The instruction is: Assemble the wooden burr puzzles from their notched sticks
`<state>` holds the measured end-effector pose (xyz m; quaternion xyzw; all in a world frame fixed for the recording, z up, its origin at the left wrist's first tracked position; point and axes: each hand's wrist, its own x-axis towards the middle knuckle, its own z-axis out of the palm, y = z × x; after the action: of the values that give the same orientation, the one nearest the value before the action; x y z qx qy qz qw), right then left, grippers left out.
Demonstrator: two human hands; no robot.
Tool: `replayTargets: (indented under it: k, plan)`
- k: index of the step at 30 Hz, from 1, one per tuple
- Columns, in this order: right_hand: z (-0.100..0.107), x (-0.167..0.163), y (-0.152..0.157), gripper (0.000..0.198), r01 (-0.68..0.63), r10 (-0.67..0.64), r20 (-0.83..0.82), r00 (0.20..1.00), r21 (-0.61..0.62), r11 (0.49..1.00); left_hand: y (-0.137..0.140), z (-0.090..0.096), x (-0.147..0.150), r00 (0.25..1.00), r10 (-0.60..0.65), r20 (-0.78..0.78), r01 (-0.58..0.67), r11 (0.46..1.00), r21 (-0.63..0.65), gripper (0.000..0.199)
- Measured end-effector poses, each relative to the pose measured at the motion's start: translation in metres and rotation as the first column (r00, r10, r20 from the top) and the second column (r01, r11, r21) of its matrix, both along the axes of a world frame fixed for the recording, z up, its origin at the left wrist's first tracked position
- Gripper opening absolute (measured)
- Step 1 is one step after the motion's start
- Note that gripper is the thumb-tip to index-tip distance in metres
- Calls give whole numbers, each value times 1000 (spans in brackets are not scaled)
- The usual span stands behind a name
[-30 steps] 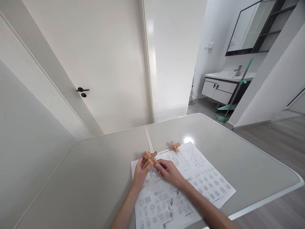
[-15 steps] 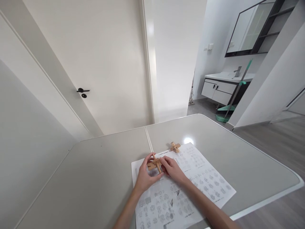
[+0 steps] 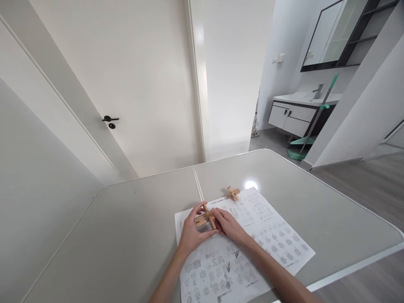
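Both hands hold a small cross of wooden interlocking puzzle pieces just over the printed sheet. My left hand curls around its left side, with fingertips at the upper end of one slim bar and the thumb near its lower end. My right hand pinches the right side, its fingers covering that end. A dark mark shows on the flat left-hand piece. Beyond my hands, a second cross-shaped wooden puzzle piece group rests at the sheet's far edge. The paper sheet bears rows of grey assembly pictures.
The grey folding table has a light rim and a seam running away from me. Behind it stand a white door and wall. A washbasin cabinet and a green dustpan are at the back right.
The held wooden cross has turned slightly in my fingers, so its flat left piece shows a different mark. Both hands keep nearly the same place. The view has shifted a little.
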<state>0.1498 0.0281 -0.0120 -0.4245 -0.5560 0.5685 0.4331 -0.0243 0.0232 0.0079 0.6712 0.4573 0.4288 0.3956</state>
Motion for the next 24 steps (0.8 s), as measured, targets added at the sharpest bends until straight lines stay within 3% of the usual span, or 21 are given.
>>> replayTargets:
  k: [4,8,12,16,24]
  plan:
    - [-2,0,-1,64,34,-37,64,997,47,998,1,-1,-2,1000,-16,8,16,1000,-4,85]
    - [-1,0,1,65,-17,17,-10,1000,-27,999,1,-3,-2,1000,-2,13,2,1000,-2,85]
    - [4,1,3,61,-47,36,-113,993,-100,994,1,-2,0,998,0,63,-2,999,41,54]
    - [1,1,5,58,-20,-1,-151,988,-132,991,1,0,3,991,-52,122,55,998,-16,25]
    - [-11,2,12,56,124,-151,-213,965,-136,983,4,-1,0,985,-32,169,42,997,-58,16]
